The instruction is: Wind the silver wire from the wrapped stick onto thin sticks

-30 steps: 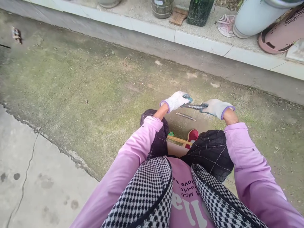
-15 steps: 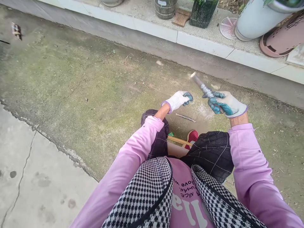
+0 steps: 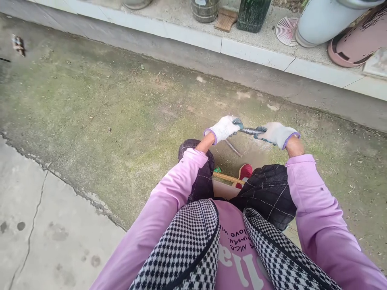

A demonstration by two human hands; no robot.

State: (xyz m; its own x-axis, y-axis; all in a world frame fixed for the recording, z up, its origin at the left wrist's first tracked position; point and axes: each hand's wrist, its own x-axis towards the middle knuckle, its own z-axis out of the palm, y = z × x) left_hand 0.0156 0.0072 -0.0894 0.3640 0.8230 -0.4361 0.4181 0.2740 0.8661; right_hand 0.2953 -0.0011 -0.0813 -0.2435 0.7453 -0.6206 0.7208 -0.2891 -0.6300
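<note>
I squat over a mossy concrete floor in pink sleeves and white work gloves with blue-green fingertips. My right hand (image 3: 276, 134) grips a short grey metal rod (image 3: 250, 131) held level in front of my knees. My left hand (image 3: 224, 127) is closed too, its fingertips pinching the rod's left end. Just below the hands a thin dark stick (image 3: 233, 148) slants down to the ground; its top end seems to sit under my left fingers. A red shoe (image 3: 244, 172) and a wooden strip (image 3: 227, 177) show between my knees.
A raised pale kerb (image 3: 254, 54) runs along the back, carrying a dark green pot (image 3: 252, 15), a grey tub (image 3: 204, 9), a white barrel (image 3: 323, 20), a pink tipped pot (image 3: 353, 44) and a small wooden board (image 3: 225, 20). A crack (image 3: 60, 177) borders paler concrete at lower left.
Half a second ago my right hand held the rod raised and pointing up-left, away from my left hand. It has swung down level and my left fingers have closed on its end.
</note>
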